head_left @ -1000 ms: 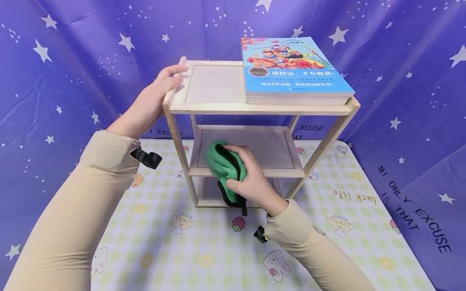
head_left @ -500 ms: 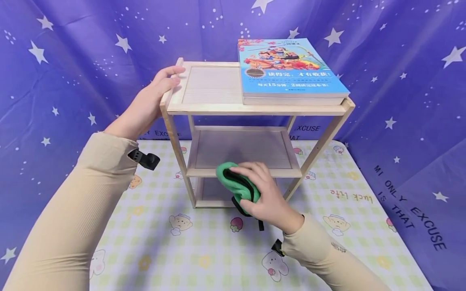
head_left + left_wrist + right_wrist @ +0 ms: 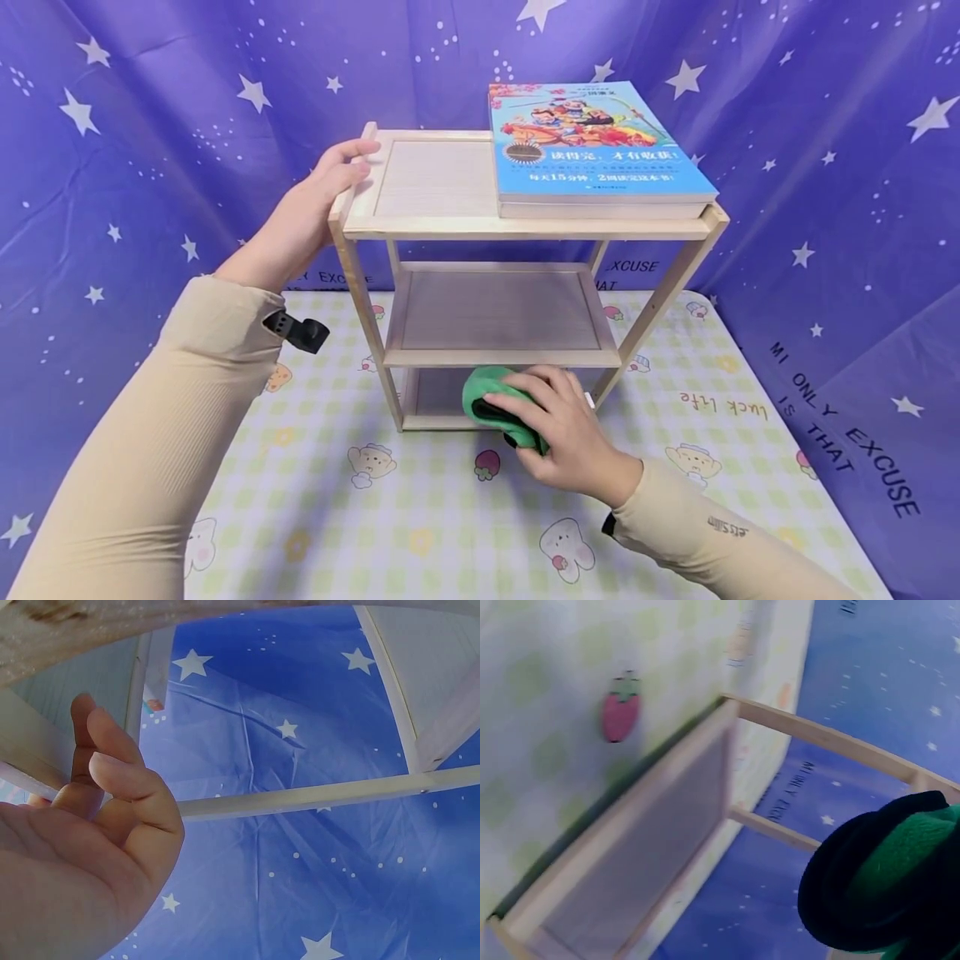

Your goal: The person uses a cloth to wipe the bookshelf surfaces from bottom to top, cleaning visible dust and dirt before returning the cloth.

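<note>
A three-tier pale wooden shelf point(image 3: 502, 359) stands on the tablecloth. My left hand point(image 3: 303, 208) grips the left side rail of its top tier; the left wrist view shows that hand's curled fingers point(image 3: 139, 787) beside the wood. In front of the bottom tier, below the middle tier's front edge, my right hand point(image 3: 573, 437) holds a bunched green cloth point(image 3: 487, 386) with black edging. The right wrist view has the cloth point(image 3: 907, 855) large at the lower right, near the shelf frame, with the fingers out of sight. Whether the cloth touches the bottom tier I cannot tell.
A thick blue book point(image 3: 600, 167), apparently on top of another, lies on the right part of the top tier. A checked tablecloth point(image 3: 420, 517) with cartoon prints covers the table. Purple star-patterned curtains point(image 3: 187, 100) surround the table behind and at the sides.
My right hand has drawn the green cloth off the middle tier, down and to the right, to the bottom tier's front. The left hand keeps its grip on the top rail.
</note>
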Motion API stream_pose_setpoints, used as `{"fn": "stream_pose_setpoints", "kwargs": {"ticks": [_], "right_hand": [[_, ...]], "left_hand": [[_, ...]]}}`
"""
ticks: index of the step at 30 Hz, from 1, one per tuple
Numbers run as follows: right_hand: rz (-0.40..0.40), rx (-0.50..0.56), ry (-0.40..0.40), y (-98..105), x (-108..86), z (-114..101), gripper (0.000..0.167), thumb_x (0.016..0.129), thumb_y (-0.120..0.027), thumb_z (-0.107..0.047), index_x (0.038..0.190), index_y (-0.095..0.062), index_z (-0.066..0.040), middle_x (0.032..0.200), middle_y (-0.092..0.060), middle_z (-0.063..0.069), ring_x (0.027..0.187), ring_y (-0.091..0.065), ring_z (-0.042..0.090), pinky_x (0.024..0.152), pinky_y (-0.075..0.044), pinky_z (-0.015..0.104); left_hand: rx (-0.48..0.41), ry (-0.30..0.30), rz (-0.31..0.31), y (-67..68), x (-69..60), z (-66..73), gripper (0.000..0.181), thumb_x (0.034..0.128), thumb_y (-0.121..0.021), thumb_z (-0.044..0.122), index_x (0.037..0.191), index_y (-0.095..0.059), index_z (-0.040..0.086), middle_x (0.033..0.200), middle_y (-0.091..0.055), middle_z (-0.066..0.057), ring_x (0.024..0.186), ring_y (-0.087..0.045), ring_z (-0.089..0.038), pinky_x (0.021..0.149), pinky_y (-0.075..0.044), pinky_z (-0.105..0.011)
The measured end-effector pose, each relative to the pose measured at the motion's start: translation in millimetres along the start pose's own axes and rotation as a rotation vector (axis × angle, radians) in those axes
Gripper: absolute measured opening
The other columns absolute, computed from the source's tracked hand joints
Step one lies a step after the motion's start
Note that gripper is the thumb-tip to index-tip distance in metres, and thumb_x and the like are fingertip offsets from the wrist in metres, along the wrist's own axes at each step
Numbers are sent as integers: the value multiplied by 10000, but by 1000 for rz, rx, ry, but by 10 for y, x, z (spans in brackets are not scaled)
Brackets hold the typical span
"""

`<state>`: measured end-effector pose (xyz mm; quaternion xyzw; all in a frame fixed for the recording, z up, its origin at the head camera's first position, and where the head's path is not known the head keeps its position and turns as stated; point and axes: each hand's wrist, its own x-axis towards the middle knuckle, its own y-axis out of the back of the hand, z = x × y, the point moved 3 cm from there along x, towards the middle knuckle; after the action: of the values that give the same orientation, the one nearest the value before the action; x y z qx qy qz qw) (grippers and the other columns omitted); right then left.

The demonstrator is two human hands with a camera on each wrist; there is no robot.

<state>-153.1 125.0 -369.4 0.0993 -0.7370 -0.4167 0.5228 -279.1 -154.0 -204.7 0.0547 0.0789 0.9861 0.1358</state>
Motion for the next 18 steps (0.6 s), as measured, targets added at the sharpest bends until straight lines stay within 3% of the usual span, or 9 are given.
{"fn": "stream_pose_setpoints", "kwargs": {"ticks": [6, 14, 16, 18], "right_hand": [[-39, -81, 49, -60, -171, 10, 638, 619, -682, -101, 1251, -656, -187, 1178, -648, 73, 980, -513, 283, 773, -384, 426], [-185, -106, 98, -243, -434, 11, 658, 661, -658, -79, 1305, -627, -209, 1203, -631, 63, 987, -527, 276, 780, -438, 419], [-211, -112, 105, -299, -506, 11, 615, 710, -621, -92, 1314, -621, -212, 1209, -629, 60, 987, -531, 268, 771, -442, 415], [-234, -125, 114, -354, -577, 8, 504, 834, -521, -118, 1320, -614, -218, 1218, -628, 52, 990, -534, 253, 776, -447, 411]], "left_hand": [[-3, 2, -1, 3, 1, -15, 457, 981, -441, 441, 1419, -376, 329, 1488, -293, -58, 1183, -474, -194, 921, -392, -376], [-8, 0, -5, 2, -8, -10, 459, 984, -441, 436, 1423, -368, 324, 1467, -309, -67, 1160, -481, -185, 912, -390, -374], [-11, -2, -7, 1, -7, -9, 457, 986, -442, 433, 1423, -367, 321, 1460, -317, -71, 1152, -485, -184, 911, -392, -371], [-15, -4, -9, 0, -6, -10, 454, 988, -442, 428, 1422, -368, 319, 1453, -324, -72, 1143, -490, -181, 908, -394, -367]]}}
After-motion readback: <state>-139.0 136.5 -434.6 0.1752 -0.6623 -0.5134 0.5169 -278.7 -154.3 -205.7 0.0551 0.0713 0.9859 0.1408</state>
